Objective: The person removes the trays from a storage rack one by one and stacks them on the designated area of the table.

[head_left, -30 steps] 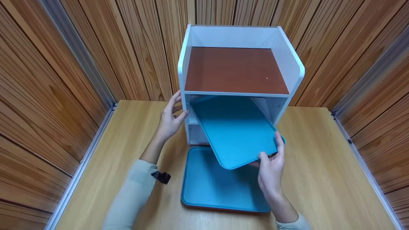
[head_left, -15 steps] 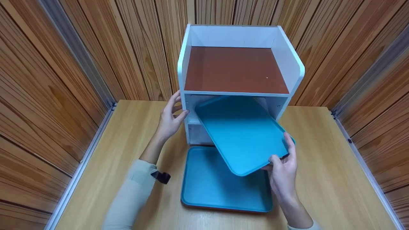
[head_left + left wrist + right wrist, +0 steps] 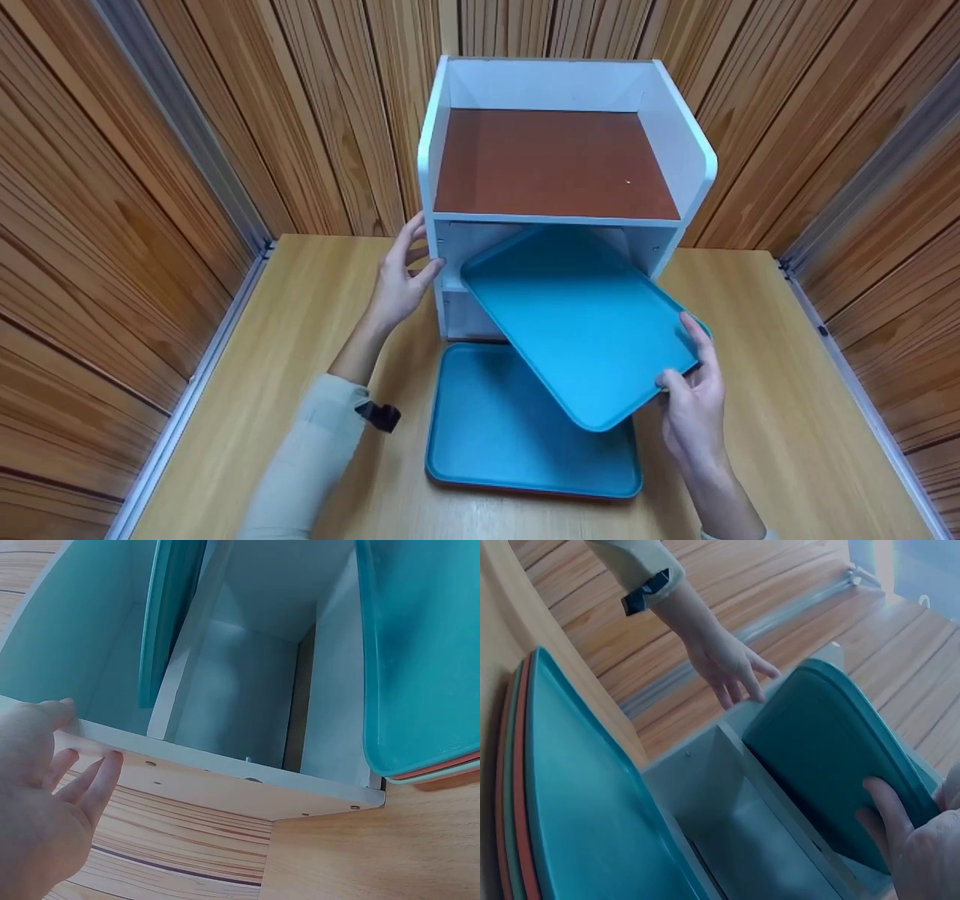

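Observation:
My right hand (image 3: 694,409) pinches the near right corner of a blue tray (image 3: 592,330). Its thumb lies on the rim and other fingers pass underneath, as the right wrist view shows. The tray slants, its far end inside the upper compartment of a white shelf unit (image 3: 566,223). My left hand (image 3: 399,281) holds the unit's left side panel (image 3: 202,759), thumb at the front edge and fingertips against the outer face. In front of the unit lies a stack of trays (image 3: 592,780), blue on top, with red and green ones below; the held tray overhangs it.
The unit's brown top shelf (image 3: 555,161) is bare, and its lower compartment (image 3: 236,682) opens toward me. Wooden panel walls (image 3: 112,225) enclose the wooden table (image 3: 322,289) at the back and both sides, with metal rails (image 3: 855,375) along the side edges.
My right hand has moved right and toward me, drawing the blue tray further out of the upper compartment and turning it more askew. The left hand and shelf unit stay nearly still.

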`<state>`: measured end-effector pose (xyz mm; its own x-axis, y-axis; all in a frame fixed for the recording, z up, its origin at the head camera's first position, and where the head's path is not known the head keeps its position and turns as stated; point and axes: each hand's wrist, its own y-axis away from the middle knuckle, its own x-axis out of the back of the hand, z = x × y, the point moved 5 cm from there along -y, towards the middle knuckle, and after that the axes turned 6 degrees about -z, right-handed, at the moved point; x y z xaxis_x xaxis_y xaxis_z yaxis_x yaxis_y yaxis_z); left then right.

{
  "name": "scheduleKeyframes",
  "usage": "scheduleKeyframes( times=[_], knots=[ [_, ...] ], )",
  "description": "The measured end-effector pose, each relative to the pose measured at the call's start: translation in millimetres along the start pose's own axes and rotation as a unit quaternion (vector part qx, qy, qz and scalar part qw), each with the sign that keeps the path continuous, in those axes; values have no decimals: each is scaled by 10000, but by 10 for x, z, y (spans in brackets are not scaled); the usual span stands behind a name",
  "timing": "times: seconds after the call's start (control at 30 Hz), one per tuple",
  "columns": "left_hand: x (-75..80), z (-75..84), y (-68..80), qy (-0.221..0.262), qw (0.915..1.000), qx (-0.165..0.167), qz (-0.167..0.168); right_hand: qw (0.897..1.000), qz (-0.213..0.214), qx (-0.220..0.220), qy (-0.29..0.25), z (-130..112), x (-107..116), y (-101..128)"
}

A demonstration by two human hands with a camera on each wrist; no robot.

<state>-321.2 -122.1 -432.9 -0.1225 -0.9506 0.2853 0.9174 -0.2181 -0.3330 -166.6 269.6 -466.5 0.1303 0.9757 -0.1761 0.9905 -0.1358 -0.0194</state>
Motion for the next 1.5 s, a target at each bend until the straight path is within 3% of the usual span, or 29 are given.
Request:
scheduleKeyframes(
  times=[0.37,0.83,1.1,1.5],
  knots=[
    [5,10,5,39,9999,-114,-18,9977,-576,348,-81,-28,244,-110],
    [-5,0,-1,116,9999,-93,-41,9836,-1521,698,-670,65,447,-274],
    [-8,-3,19,41,10000,-1,-22,9828,-1514,734,-766,62,530,-303],
    [-11,-10,-7,95,9999,38,-48,9525,-2580,1049,-1230,88,687,-332]
  ],
)
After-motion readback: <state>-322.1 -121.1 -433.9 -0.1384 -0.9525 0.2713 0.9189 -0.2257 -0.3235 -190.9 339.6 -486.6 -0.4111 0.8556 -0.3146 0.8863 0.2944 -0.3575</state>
